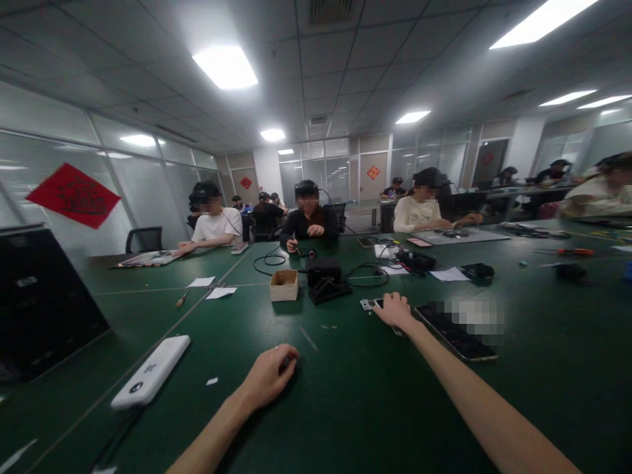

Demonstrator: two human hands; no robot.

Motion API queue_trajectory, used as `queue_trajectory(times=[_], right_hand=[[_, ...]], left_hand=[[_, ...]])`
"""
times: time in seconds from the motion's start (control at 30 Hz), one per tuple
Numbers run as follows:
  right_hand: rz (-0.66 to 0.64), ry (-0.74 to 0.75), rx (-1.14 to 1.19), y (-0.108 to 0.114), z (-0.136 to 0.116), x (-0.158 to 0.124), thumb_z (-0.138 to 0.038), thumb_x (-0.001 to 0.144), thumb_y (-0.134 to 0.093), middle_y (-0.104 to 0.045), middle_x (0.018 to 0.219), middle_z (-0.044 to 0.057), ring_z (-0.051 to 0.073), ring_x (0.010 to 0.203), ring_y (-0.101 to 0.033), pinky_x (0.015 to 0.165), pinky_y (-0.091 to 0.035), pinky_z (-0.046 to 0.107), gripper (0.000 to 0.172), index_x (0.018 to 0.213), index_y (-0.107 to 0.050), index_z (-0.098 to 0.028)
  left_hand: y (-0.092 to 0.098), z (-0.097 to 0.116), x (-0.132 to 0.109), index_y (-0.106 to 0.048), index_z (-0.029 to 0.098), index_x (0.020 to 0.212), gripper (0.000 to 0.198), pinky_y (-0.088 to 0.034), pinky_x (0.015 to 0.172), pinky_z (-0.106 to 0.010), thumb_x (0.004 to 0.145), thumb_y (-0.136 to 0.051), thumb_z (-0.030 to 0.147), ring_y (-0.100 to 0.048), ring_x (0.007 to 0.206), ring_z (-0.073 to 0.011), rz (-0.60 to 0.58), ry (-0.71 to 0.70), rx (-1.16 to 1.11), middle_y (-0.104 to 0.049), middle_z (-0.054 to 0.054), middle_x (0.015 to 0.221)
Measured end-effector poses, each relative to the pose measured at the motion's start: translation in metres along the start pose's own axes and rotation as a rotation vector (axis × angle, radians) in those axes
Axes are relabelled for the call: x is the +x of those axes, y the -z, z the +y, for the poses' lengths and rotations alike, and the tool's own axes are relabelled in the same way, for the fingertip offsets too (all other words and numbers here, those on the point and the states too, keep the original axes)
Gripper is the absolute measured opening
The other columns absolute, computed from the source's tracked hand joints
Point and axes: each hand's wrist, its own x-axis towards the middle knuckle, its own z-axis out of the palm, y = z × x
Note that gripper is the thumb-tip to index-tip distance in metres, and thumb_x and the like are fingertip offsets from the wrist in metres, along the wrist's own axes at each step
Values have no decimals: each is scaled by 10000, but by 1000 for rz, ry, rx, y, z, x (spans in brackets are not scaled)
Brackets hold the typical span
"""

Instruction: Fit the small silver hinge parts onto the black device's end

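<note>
My left hand [270,374] rests on the green table [336,408], its fingers curled in toward the thumb; nothing shows in the dark gap between them. Farther forward, my right hand [396,311] lies over a small flat device [379,303] with a dark face and pale edge, fingers bent down onto it. A silvery plate with holes [366,304] pokes out to the left of those fingers. Most of the device is hidden under the hand, so its kind is unclear. Just right of my right wrist lies a black flat-screen device [451,332], partly blurred out.
An open cardboard box [284,288] and a black stand [326,280] with cables are ahead. At left are a white power bank [152,372] and a black HP panel [44,303]. A brush [182,299], paper slips and a screwdriver [573,251] lie about. Several people sit opposite.
</note>
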Motion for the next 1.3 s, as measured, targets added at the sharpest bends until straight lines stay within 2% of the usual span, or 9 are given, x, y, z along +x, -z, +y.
queue_trajectory(times=[0.23, 0.47, 0.67, 0.83, 1.1, 1.3], right_hand=[[72, -50, 59, -1, -1, -2, -460, 823, -466, -459, 1240, 210, 322, 1126, -452, 894, -382, 397, 575, 1234, -447, -59], [109, -37, 96, 1, -2, -6, -422, 812, -495, -434, 1275, 201, 326, 1169, -412, 912, -368, 401, 628, 1322, -350, -83], [84, -44, 139, 3, -1, -7, -432, 807, -488, -403, 1310, 185, 330, 1185, -399, 923, -372, 417, 656, 1355, -314, -116], [115, -36, 164, 4, 1, -9, -438, 811, -464, -371, 1334, 175, 332, 1193, -395, 933, -369, 425, 642, 1357, -319, -133], [70, -43, 153, 1, 1, -6, -416, 824, -440, -402, 1335, 185, 339, 1216, -381, 956, -334, 442, 651, 1382, -288, -119], [89, -49, 167, 2, 1, -8, -427, 823, -454, -384, 1309, 193, 330, 1195, -409, 938, -347, 424, 652, 1380, -276, -138]], left_hand=[[-2, -3, 0, -593, 180, 951, 194, -463, 691, -275, 881, -429, 256, -587, 746, -174, 12, -21, -5, -641, -48, 858], [-3, -5, -1, -588, 182, 963, 190, -467, 714, -284, 883, -427, 245, -581, 761, -173, 11, -16, -12, -640, -50, 878], [-4, -7, -1, -586, 184, 959, 197, -460, 689, -274, 891, -422, 269, -571, 732, -166, 11, -16, -14, -634, -45, 858], [-3, -6, 0, -591, 180, 956, 197, -452, 683, -271, 887, -429, 268, -577, 734, -170, 19, -22, -12, -636, -46, 851], [-4, -5, 1, -590, 176, 951, 197, -446, 668, -266, 880, -424, 254, -575, 717, -165, -2, -1, -3, -640, -50, 854], [-2, -3, 1, -591, 177, 949, 203, -454, 700, -278, 879, -424, 268, -579, 741, -174, -6, 8, -7, -643, -53, 860]])
